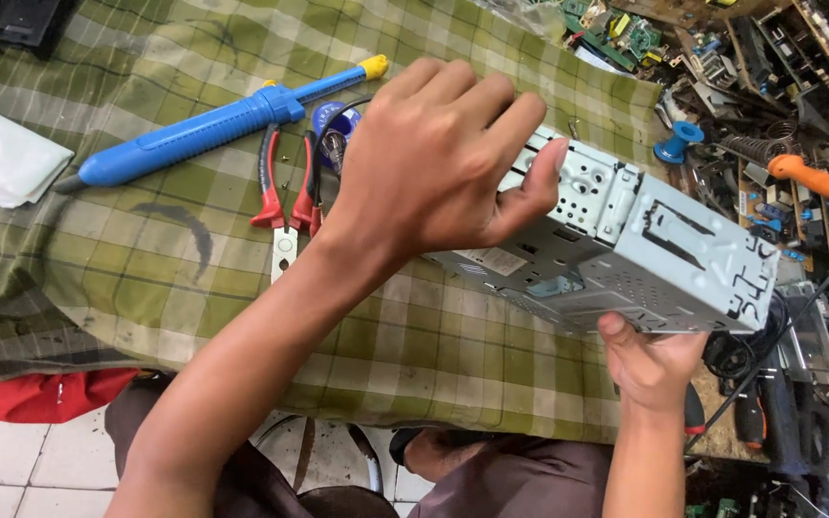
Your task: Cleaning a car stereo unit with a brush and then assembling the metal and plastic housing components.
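Fingers (pixel 472 96) of the left hand (pixel 429 168) are being curled over the upper left end of the grey metal chassis (pixel 626 249), thumb pressed to its perforated top. Its long axis is being held slanting down toward the right above the green checked cloth (pixel 146 249). Further right, the lower end is being gripped from beneath by the right hand (pixel 650 360).

so that's one metal car stereo chassis (pixel 626 240), one blue desoldering pump (pixel 213 125), one red-handled pliers (pixel 285 197), one orange-handled soldering iron (pixel 817 180), two hands
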